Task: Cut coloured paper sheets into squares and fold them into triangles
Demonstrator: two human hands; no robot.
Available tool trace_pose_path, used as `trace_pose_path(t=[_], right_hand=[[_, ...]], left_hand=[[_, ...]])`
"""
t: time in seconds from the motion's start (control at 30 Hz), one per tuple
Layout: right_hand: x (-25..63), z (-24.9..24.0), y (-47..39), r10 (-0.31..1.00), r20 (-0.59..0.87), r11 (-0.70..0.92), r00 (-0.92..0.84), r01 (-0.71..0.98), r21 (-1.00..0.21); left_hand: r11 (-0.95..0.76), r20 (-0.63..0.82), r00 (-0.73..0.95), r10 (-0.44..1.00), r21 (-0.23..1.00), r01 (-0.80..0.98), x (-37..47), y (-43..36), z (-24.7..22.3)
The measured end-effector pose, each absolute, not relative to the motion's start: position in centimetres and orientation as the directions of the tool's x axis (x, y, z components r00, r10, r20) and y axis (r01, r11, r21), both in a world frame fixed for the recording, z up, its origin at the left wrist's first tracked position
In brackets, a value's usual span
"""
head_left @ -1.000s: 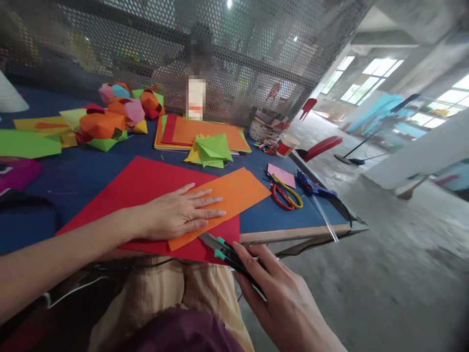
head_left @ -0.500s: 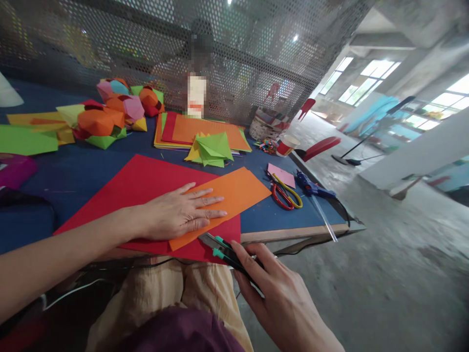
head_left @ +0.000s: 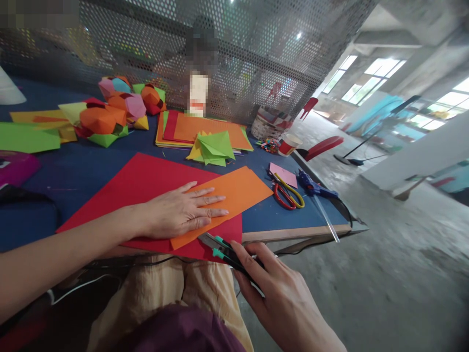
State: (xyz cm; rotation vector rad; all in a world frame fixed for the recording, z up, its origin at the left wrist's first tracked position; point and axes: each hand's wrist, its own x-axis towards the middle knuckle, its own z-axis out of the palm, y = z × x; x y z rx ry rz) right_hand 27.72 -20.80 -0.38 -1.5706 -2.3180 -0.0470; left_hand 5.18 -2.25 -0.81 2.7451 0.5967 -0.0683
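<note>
My left hand [head_left: 179,211] lies flat with fingers spread on a folded-looking orange paper [head_left: 242,188]. Beneath that is a large red sheet [head_left: 135,181], its near edge reaching past the table's front edge. Held in my right hand [head_left: 273,283] is a black and teal utility knife [head_left: 223,250], its blade out. The blade's tip is by the near edge of the orange paper, over the red sheet; whether it touches the paper I cannot tell. Right of the orange paper lie red-and-yellow-handled scissors [head_left: 287,191], their blades partly hidden under a pink paper [head_left: 284,174].
A blue glue gun [head_left: 315,186] with a clear glue stick rests at the table's right edge. Behind are stacked coloured sheets [head_left: 212,131], green folded paper [head_left: 214,147], paper flowers [head_left: 98,120], a paper cup [head_left: 289,144] and a woven basket [head_left: 269,122]. A perforated metal screen [head_left: 242,63] stands beyond.
The whole view has shifted very slightly. Both hands, the knife and the papers keep the same places relative to each other.
</note>
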Motion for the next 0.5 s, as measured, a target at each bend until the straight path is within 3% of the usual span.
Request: trace_pose_path(t=[0.5], right_hand=[[27.58,-0.24,-20.76,0.888,0.296,0.409,-0.353,0.899,-0.156]], left_hand=[[-0.861,-0.117,0.910,0.398,0.294,0.414,5.19,-2.30,-0.92]])
